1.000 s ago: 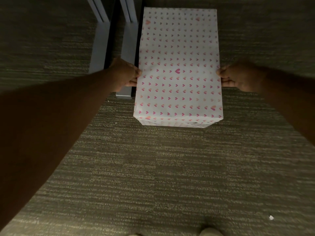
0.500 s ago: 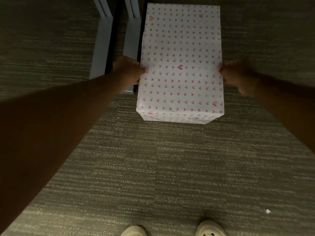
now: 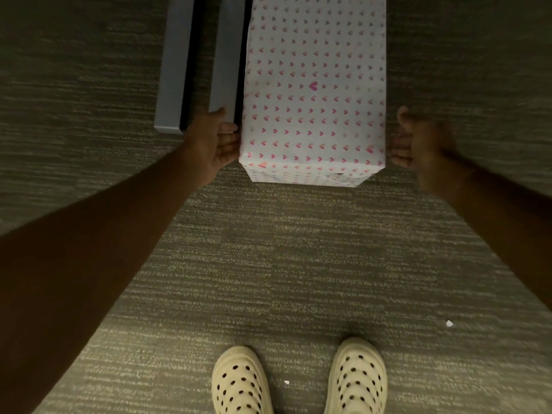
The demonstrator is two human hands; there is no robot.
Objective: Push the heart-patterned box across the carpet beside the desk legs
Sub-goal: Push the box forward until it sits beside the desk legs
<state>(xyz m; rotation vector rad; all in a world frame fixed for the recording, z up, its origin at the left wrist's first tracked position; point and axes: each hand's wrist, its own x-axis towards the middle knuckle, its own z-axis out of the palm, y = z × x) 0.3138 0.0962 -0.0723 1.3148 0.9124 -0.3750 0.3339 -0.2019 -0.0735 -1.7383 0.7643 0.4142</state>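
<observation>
Heart-patterned box [image 3: 313, 94] lies flat on the grey-green carpet [image 3: 298, 264], its long side running away from the person, its white wrapping covered in rows of small pink hearts with one darker heart near the middle. Its left long edge runs just beside the nearer of two grey desk legs [image 3: 225, 58], which lie parallel on the floor; the second leg sits further left. The left hand [image 3: 213, 144] is spread open, fingers apart and extended, fingertips at the box's near left corner, partly over the end of the nearer leg. The right hand [image 3: 418, 141] is blurred, open with fingers loosely spread, just beside the box's near right corner; contact there cannot be told. Two cream perforated shoes [image 3: 242, 380] stand on the carpet below, near small white scraps [image 3: 449, 323].
</observation>
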